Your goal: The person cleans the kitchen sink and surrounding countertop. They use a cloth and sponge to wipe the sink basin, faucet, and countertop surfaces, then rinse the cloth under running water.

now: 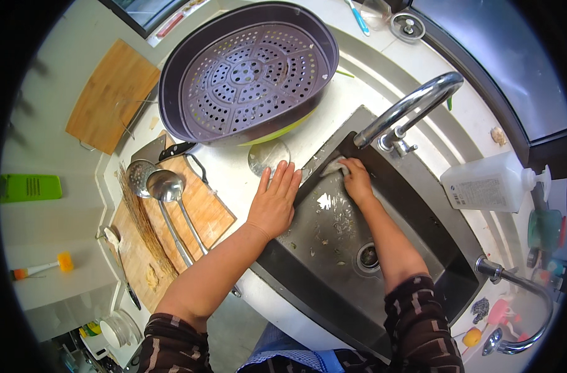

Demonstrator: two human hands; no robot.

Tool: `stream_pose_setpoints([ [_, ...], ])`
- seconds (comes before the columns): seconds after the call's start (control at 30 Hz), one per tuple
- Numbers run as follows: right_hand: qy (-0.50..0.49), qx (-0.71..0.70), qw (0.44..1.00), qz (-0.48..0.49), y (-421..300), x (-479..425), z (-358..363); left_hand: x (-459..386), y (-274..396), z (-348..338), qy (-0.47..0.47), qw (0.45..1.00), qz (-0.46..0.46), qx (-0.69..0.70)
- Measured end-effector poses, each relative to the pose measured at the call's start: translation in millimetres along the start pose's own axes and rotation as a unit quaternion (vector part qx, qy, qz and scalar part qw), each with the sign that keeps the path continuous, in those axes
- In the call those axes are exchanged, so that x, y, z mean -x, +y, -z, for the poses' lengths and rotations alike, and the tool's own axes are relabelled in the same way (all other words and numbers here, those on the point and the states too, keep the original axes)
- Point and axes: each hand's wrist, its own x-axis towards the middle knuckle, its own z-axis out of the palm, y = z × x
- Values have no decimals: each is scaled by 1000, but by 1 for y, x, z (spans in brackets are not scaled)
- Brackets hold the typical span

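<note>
My right hand [358, 182] is closed on a pale, wet cleaning cloth [333, 167], pressed near the back left corner of the metal sink [400, 224]. Food scraps and water drops lie on the sink floor around the drain [368, 257]. Flat on the counter at the sink's left rim, my left hand [274, 203] has its fingers spread and holds nothing. Its fingertips reach the edge of a clear round disc [267, 156]. Beyond it stands a large oval purple basin with a perforated strainer [253, 77], a yellow-green rim showing beneath.
A chrome faucet [409, 109] arches over the sink's back edge. To the left, a wooden cutting board [213, 212] bears a ladle [166, 185], a skimmer [136, 175], a bundle of twigs [145, 233] and a black-handled cleaver [177, 150]. A pump bottle [486, 184] lies right of the sink.
</note>
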Motion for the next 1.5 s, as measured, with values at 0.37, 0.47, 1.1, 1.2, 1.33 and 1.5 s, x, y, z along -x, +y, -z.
stream_pose_setpoints([
  [0.37, -376, 87, 908, 165, -34, 170, -40, 5, -2, -3, -6, 1000, 9, -2],
  [0.47, -411, 6, 907, 91, -35, 170, -21, 4, -2, -3, 0, 1000, 9, -4],
  [1.1, -330, 28, 932, 145, 22, 157, 52, 4, -1, -5, -7, 1000, 14, -7],
  [1.2, -192, 21, 981, 26, 8, 78, 44, 5, -2, -4, -9, 1000, 14, -15],
  [1.33, -225, 124, 965, -44, 26, 70, -3, -4, 3, 0, 0, 1000, 1, -21],
  [1.5, -353, 162, 905, 172, 1, 147, 27, 2, -2, -3, 9, 1000, 14, 14],
])
